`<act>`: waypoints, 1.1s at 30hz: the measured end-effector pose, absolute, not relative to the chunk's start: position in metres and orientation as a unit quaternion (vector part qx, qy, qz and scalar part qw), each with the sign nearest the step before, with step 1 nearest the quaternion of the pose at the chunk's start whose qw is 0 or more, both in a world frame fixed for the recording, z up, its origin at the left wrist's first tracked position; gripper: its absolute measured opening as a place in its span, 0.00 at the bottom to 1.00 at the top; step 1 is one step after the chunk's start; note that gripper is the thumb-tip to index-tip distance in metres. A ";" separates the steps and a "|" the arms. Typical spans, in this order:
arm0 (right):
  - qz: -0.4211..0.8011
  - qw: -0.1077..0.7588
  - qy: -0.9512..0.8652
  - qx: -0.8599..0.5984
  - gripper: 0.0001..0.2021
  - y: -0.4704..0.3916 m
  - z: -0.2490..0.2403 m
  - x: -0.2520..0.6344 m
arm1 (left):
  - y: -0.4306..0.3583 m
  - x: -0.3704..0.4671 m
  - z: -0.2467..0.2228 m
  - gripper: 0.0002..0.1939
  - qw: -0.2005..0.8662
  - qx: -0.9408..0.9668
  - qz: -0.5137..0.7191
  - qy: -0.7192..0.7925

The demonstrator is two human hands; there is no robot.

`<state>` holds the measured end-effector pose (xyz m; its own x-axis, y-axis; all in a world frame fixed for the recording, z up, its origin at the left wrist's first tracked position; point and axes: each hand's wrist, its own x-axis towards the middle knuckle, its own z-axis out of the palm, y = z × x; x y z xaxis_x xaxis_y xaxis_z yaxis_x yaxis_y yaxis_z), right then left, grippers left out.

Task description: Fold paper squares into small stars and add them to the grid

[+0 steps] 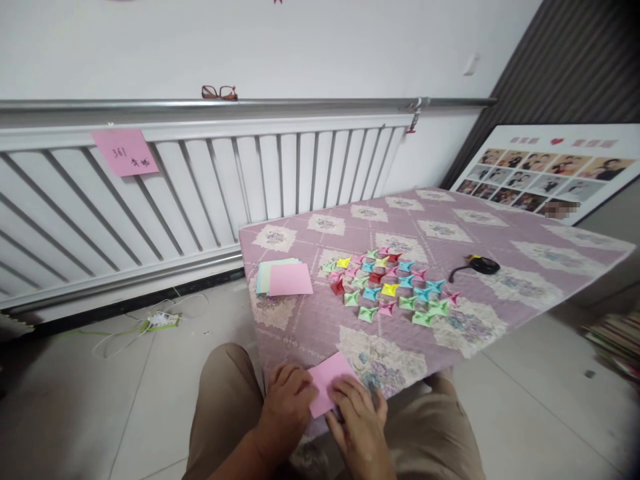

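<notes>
A pink square of paper [330, 377] lies at the near edge of the table, between my two hands. My left hand [289, 398] is closed on its left side, fingers curled at the edge. Over the lower right part of the sheet is my right hand [357, 408], its fingers pressed together on top and its thumb near the lower edge. Both hands cover parts of the paper, so any crease there is hidden. Beyond them is a stack of coloured paper squares [291, 279], pink on top. Many small folded paper pieces [390, 289] stand in rows to its right.
The table wears a purple flowered cloth [310, 333]. A black tape measure [484, 265] lies on its right part. Behind stands a white radiator [280, 173] with a pink note [125, 152]; glasses [219, 93] rest on the pipe above. A photo board [545, 173] leans at the back right.
</notes>
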<state>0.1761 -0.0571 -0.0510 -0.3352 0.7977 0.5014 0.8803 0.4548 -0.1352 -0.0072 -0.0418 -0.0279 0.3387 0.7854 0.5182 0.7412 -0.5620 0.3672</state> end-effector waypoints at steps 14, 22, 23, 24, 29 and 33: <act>0.019 0.260 -0.823 -0.504 0.10 -0.057 -0.040 0.169 | -0.053 -0.022 -0.032 0.12 0.123 0.792 0.316 0.508; 0.029 0.291 -0.798 -0.527 0.03 -0.055 -0.042 0.166 | -0.040 -0.034 -0.033 0.03 0.155 0.754 0.277 0.575; 0.028 0.292 -0.795 -0.531 0.03 -0.054 -0.042 0.166 | -0.038 -0.035 -0.033 0.03 0.160 0.752 0.266 0.581; 0.028 0.292 -0.792 -0.536 0.03 -0.054 -0.042 0.165 | -0.037 -0.035 -0.033 0.03 0.166 0.750 0.254 0.587; 0.035 0.286 -0.777 -0.559 0.09 -0.051 -0.038 0.163 | -0.029 -0.034 -0.022 0.04 0.192 0.738 0.194 0.617; 0.048 0.278 -0.764 -0.580 0.12 -0.049 -0.034 0.161 | -0.022 -0.035 -0.013 0.05 0.204 0.736 0.153 0.627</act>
<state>0.1610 -0.0494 -0.0344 -0.1716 0.9130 0.3700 0.8601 0.3220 -0.3957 -0.0346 -0.0225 -0.0131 0.1659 0.9857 -0.0309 0.8603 -0.1294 0.4931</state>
